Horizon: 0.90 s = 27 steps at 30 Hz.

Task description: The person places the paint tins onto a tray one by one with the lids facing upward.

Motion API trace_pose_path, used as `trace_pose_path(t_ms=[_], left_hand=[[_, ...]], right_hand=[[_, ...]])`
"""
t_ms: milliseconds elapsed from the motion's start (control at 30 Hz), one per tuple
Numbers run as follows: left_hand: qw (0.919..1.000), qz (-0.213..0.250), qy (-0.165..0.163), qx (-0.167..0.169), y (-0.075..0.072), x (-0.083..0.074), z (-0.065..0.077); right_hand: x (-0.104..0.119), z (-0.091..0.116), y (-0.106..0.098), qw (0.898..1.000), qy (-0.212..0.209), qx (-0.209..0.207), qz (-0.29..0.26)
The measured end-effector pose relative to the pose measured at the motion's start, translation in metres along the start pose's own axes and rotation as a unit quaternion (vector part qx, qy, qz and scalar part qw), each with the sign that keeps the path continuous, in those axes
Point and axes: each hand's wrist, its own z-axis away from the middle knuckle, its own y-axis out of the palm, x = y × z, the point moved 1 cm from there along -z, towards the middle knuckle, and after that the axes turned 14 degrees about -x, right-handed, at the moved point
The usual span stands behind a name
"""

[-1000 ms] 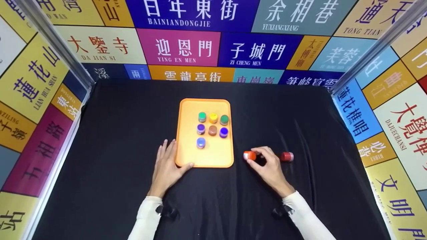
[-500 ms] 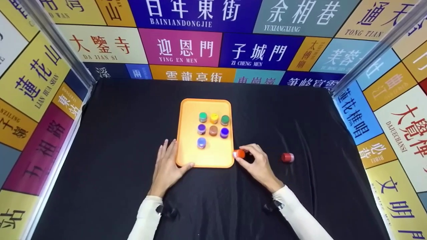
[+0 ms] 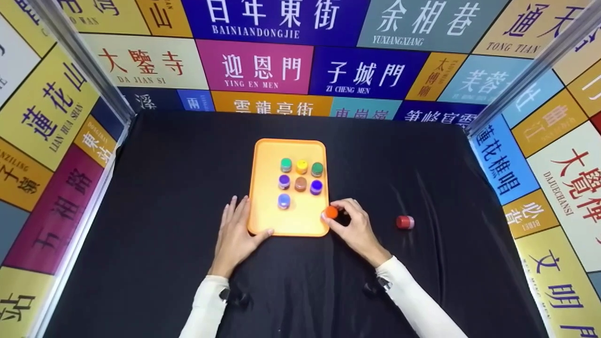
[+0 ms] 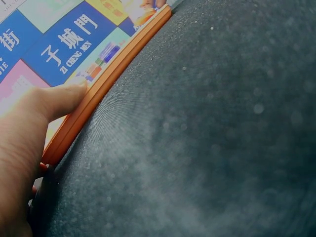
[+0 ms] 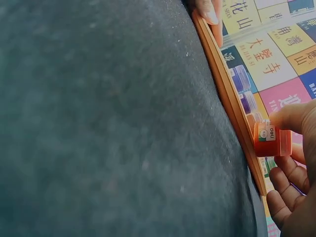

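My right hand pinches a small orange paint jar between thumb and fingers at the right rim of the orange tray. In the right wrist view the jar has a white label and lies sideways in the grip, just above the rim. My left hand rests at the tray's front left corner. Its fingers lie straight along the left side, and its thumb presses on the front rim. Upright jars stand on the tray: light blue, purple, brown and blue.
Farther back on the tray are a green jar, a yellow jar and a dark green jar. A red jar lies on its side on the black cloth to the right. Printed panels wall the table.
My right hand has moved left with the orange jar, from the cloth beside the tray to its right rim, and the jar's lid has turned upward. My left hand stays put.
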Motion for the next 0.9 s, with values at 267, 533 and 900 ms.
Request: trace_pose_path(t_ms=[267,533,900], left_hand=[[1.0,0.001,0.003,-0.005,-0.002,0.002,0.0],[1.0,0.003,-0.002,-0.001,-0.002,0.001,0.001],[0.9999,0.013,0.003,-0.006,-0.001,0.001,0.001]], right_hand=[[0.0,-0.004,0.015,1.0,-0.016,0.012,-0.011],[0.003,-0.006,0.029,0.999,-0.02,0.035,-0.008],[0.009,-0.017,0.049,0.999,-0.035,0.033,-0.002]])
